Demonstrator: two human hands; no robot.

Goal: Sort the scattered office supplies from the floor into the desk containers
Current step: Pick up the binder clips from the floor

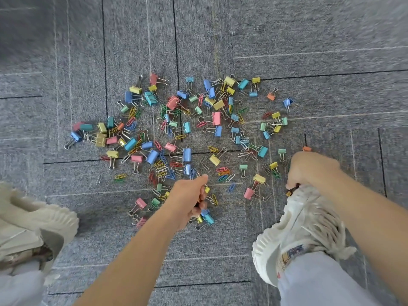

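Down on the gray carpet (220,40), colored binder clips (216,118) and paper clips (224,171) lie scattered in a wide patch ahead of two white shoes (298,221). The left hand (187,199) curls low over the near edge, gripping a mostly hidden clump of clips (199,200). The right hand (309,168) is fisted above the right shoe, pinching a yellow clip (291,191).

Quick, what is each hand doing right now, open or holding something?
Left hand: curled round clips, mostly hidden in the grip.
Right hand: closed on more clips, some poking out underneath.
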